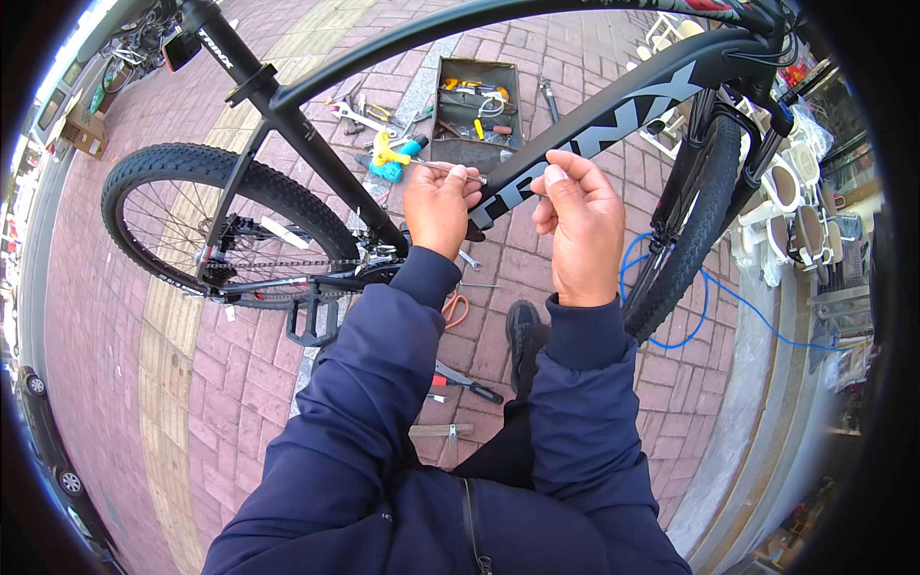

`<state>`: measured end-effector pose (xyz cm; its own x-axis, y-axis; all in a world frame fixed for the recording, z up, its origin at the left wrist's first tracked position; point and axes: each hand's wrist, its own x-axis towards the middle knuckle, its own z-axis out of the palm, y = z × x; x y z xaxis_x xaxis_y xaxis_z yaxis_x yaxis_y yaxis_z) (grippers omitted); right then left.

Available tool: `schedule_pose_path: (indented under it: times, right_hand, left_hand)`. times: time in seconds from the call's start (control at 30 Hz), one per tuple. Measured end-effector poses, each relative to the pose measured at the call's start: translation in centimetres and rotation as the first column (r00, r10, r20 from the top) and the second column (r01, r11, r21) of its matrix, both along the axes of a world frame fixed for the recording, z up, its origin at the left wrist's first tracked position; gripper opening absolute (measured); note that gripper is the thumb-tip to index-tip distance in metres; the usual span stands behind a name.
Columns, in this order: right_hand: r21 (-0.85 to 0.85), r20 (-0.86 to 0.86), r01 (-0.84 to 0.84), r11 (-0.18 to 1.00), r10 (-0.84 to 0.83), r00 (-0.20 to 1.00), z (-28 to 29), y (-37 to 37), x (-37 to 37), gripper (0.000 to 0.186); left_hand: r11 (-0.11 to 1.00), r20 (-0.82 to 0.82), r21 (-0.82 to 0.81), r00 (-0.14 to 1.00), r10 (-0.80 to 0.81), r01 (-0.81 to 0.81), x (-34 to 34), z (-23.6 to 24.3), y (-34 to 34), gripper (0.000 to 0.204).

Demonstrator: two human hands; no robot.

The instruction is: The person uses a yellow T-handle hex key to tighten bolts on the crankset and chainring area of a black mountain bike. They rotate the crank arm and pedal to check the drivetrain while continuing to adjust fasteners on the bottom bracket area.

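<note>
My left hand (439, 211) is closed on a yellow-handled T-shaped tool (388, 153); its thin metal shaft runs across my fingers toward the frame's down tube. My right hand (577, 225) is just right of it, raised in front of that tube, thumb and fingertips curled together; whether anything small is between them I cannot make out. Both are in front of a black bicycle (331, 177) with large pale lettering, standing side-on across my view. Directly behind the yellow handle, a teal tool or case (385, 172) lies on the paving.
Beyond the frame are an open metal toolbox (475, 105) and scattered wrenches (548, 101). Red-handled pliers (465, 381) lie near my shoe (525, 340). A blue hose (704, 316) runs right toward stacked white items (795, 220). A cardboard box (86, 129) and parked car (53, 431) are at left.
</note>
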<state>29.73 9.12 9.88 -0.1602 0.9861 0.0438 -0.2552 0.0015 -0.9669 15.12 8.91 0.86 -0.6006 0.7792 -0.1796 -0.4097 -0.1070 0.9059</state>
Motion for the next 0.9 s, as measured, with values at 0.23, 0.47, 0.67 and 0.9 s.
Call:
schedule_pose_path:
  times: [0.23,0.47,0.67,0.9]
  right_hand:
    - [0.004,0.017,0.012,1.0,-0.012,1.0,0.2,0.0,0.4,0.024]
    - [-0.013,0.048,0.022,1.0,-0.021,0.999,-0.2,0.3,0.3,0.023]
    - [-0.002,0.016,0.003,1.0,-0.003,1.0,-0.3,0.2,-0.1,0.024]
    - [-0.031,0.102,-0.062,0.998,0.065,0.993,-1.0,-0.1,-1.4,0.025]
  left_hand:
    - [0.998,-0.258,-0.058,0.965,-0.053,0.039,-1.0,0.0,0.5,0.016]
    - [0.997,-0.227,0.013,0.972,-0.067,0.072,-0.9,-0.7,0.9,0.013]
    - [0.983,-0.184,-0.025,0.965,-0.185,0.184,-1.2,-0.9,0.4,0.016]
    - [0.989,-0.377,-0.14,0.921,-0.098,0.047,-1.0,-1.0,0.3,0.019]
